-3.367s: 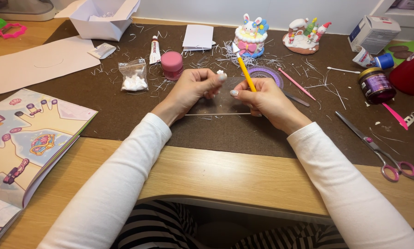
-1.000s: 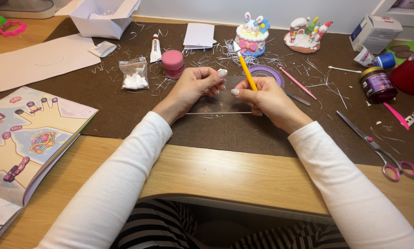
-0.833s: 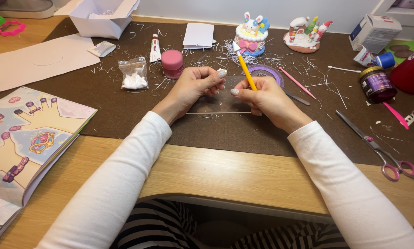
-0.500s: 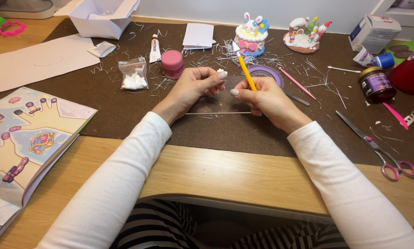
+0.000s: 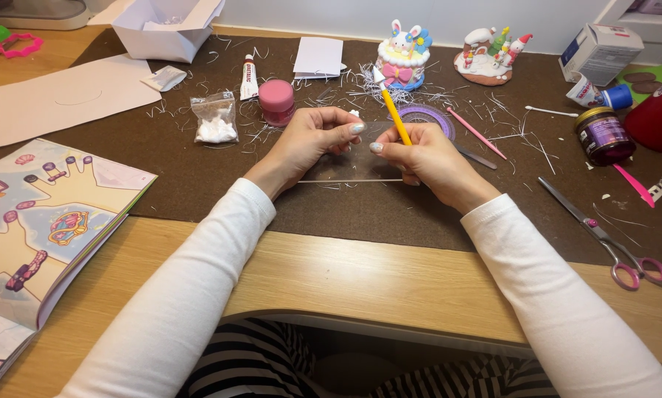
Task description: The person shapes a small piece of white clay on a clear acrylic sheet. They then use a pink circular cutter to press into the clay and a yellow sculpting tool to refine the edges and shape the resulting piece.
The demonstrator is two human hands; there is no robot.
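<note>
Left hand [image 5: 312, 140]: fingers were closed on the upper edge of a clear plastic sheet [image 5: 349, 163], pinned flat on the brown mat [image 5: 390, 214].
Right hand [image 5: 426, 158]: grip was clamped on a yellow pencil-like tool [image 5: 393, 110], tip upward.
Nearby: a pink jar [image 5: 277, 101] was seen behind; scissors [image 5: 603, 236] lay well apart on the worktop.

Slim yellow stick tool with a pale pointed tip [image 5: 393, 112] stands tilted, tip toward the desk's far edge; a clear flat plastic sheet [image 5: 345, 166] lies mid-desk underneath.
</note>
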